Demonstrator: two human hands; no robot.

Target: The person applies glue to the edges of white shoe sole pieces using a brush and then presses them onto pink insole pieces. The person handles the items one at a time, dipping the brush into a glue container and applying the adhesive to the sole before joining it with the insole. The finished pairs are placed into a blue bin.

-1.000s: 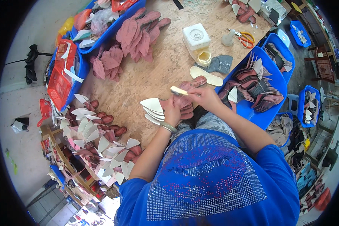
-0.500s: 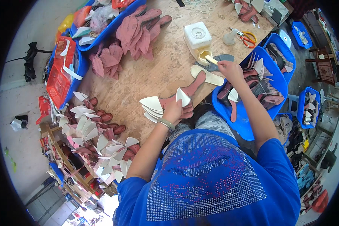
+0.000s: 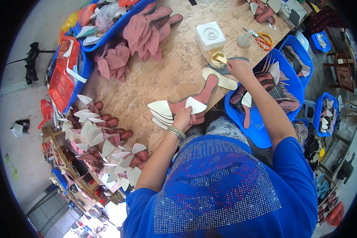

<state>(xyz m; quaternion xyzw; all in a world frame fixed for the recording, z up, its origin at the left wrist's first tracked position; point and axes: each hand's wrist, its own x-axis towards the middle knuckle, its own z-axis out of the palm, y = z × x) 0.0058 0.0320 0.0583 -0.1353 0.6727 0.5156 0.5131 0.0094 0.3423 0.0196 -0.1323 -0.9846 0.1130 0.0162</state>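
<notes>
Gluing underway: right hand point(image 3: 238, 68) grips a brush dipped at the glue pot point(image 3: 217, 59); left hand point(image 3: 183, 117) pins an insole point(image 3: 194, 104) below it; finished rows lie far left, uncoated stock remaining.

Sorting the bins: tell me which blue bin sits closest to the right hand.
The large blue bin at the table's right edge, directly under the right hand. It holds dark insole pieces; the smaller blue bins lie farther right.

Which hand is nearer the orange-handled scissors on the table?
The right hand. It holds a small brush at the glue pot, just left of the scissors. The left hand is far off, near the table's front edge, pressing on a pink sole piece.
</notes>
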